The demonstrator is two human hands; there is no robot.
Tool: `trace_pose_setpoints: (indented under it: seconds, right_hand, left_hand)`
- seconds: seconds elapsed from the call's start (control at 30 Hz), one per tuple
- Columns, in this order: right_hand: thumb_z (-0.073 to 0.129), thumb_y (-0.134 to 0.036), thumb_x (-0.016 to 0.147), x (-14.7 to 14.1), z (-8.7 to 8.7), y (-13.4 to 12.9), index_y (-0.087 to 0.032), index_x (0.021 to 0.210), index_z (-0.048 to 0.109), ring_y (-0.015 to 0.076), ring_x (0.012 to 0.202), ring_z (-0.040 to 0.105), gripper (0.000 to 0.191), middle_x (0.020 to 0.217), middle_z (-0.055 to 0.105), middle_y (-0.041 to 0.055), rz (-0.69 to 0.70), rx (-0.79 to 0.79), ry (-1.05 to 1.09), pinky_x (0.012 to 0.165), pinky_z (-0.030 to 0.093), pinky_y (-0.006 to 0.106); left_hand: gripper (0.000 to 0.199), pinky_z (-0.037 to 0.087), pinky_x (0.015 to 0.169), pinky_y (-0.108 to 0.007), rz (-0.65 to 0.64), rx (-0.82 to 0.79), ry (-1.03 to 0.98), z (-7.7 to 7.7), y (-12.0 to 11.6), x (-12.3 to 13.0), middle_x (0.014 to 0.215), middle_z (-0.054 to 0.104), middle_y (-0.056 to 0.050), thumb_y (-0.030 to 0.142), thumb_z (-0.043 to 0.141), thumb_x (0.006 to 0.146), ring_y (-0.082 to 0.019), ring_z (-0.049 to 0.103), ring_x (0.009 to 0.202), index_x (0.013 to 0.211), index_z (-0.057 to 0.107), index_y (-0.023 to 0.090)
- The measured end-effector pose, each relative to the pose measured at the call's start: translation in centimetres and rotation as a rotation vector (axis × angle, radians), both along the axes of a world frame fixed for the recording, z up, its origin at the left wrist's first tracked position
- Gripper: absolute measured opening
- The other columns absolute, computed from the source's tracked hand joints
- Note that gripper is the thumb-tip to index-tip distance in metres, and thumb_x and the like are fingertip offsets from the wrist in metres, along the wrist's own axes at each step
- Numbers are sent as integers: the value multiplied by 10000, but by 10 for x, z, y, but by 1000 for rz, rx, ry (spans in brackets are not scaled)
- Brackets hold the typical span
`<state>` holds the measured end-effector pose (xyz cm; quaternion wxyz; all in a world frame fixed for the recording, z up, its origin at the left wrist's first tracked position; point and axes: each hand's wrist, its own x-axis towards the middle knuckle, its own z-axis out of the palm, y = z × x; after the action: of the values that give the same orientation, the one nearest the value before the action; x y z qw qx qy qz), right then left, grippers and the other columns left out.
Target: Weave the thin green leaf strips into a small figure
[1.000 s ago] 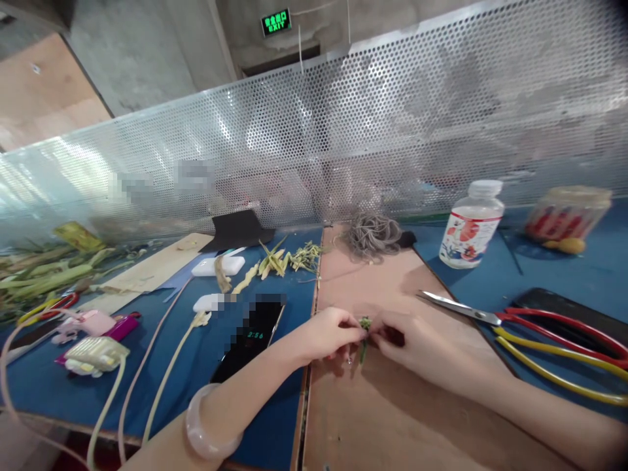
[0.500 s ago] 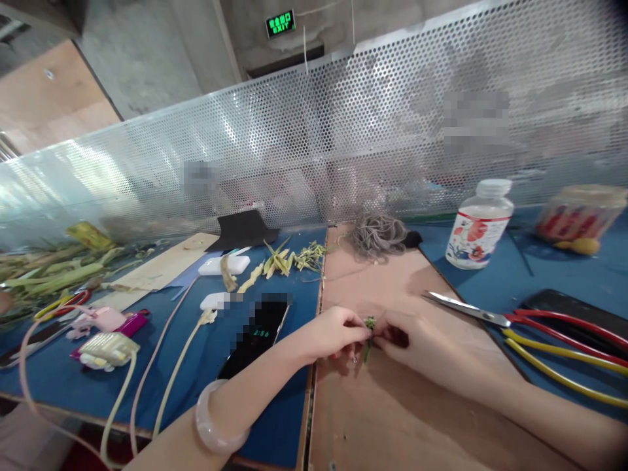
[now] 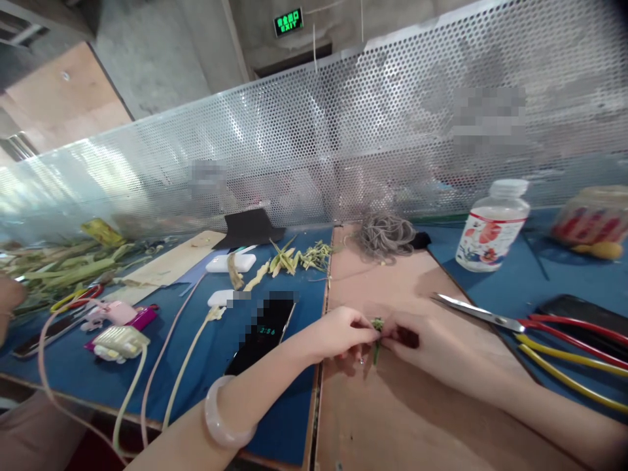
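Over the wooden board (image 3: 392, 418), my left hand (image 3: 341, 333) and my right hand (image 3: 415, 337) meet, fingertips closed on a small green plant piece (image 3: 377, 323). A knobbly, leafy top shows above the fingers and a thin green strip hangs below. Its middle is hidden by my fingertips. A pale bangle (image 3: 218, 418) circles my left wrist. Large scissors (image 3: 505, 322) with one red and one yellow handle lie to the right of my right hand. Left of my left forearm is a dark phone (image 3: 267, 330), its clock lit.
Grey cord (image 3: 385, 234) lies tangled behind my hands, near a perforated metal screen (image 3: 275, 144). A white-capped bottle (image 3: 493, 226) and a jar (image 3: 591, 216) stand right. Leaf scraps (image 3: 287, 258), cables and chargers (image 3: 120, 341) cover the left. Another person's hand (image 3: 8, 297) shows at the left edge.
The whole view has shifted slightly, so everything sits a little further right. Both hands keep their grip on the plant piece. More of the other person's hand shows at the left.
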<state>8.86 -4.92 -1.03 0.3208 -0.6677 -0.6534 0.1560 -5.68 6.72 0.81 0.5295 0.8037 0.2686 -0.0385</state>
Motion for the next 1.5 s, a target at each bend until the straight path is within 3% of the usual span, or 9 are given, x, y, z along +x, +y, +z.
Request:
trace_pose_setpoints:
  seconds: [0.47,1.2,1.5]
  right_hand:
    - [468,-212,766,2,-8,4,-184,723,609,126,546,493,150,621,591,3,14,-7,-3,505,377,228]
    - [497,-156,747,-1,2,2,-201,743,656,128,534,522,165,614,610,3,1,-2,-49,504,409,223]
    - [457,-137,727,2,-4,2,-185,707,609,125,552,511,161,620,609,-3,4,13,-17,506,386,221]
  left_hand:
    - [401,269,343,-164,-2,-4,-17,-7,3,-1,529,537,6,510,542,702,-58,412,393,806,608,127]
    - [398,293,373,-177,-11,-23,16,-1,2,0,565,565,-18,516,533,703,-80,473,438,778,582,127]
    - [362,247,336,-166,2,-17,9,-2,2,-1,517,524,15,476,531,723,-44,381,360,781,592,124]
